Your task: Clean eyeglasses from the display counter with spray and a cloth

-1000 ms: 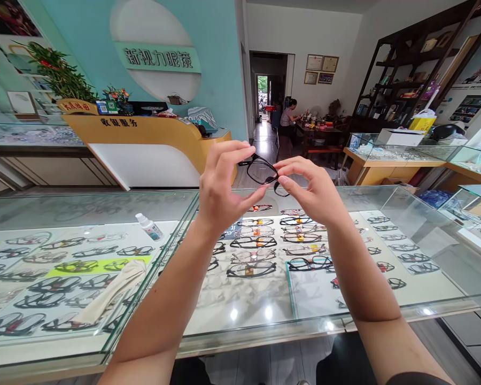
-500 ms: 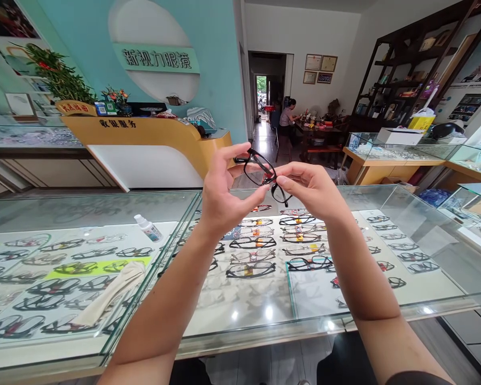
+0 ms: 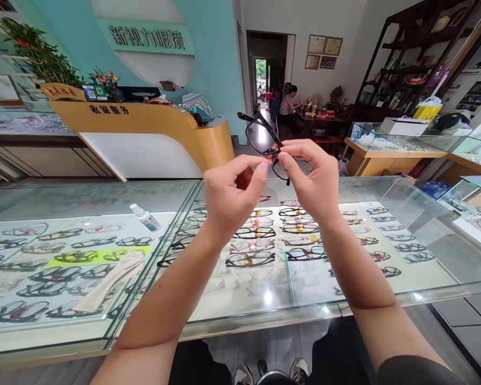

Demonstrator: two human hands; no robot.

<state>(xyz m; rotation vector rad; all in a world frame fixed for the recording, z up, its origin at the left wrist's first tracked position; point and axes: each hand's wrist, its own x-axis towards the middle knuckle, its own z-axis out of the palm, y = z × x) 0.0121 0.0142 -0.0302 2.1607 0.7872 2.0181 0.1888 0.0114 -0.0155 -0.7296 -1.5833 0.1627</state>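
I hold a pair of black-framed glasses (image 3: 261, 137) up at chest height over a glass display counter (image 3: 401, 299). My right hand (image 3: 315, 182) pinches the frame near its bridge, and one lens and a temple stick up above my fingers. My left hand (image 3: 231, 195) is curled, its thumb and forefinger pinched together at the bridge next to a small red piece on the frame. Under the glass lie several rows of eyeglass frames (image 3: 260, 233).
A small white spray bottle (image 3: 145, 217) and a beige cloth (image 3: 112, 283) lie on the left counter. A yellow reception desk (image 3: 144, 125) stands behind. A person sits at a table (image 3: 318, 118) in the back room. More glass cases (image 3: 404, 144) and dark shelves (image 3: 409, 59) are at the right.
My left hand let go of the frame's left side and dropped to pinch at the bridge. The glasses tilted up, the lens now above my fingers. The camera tipped downward.
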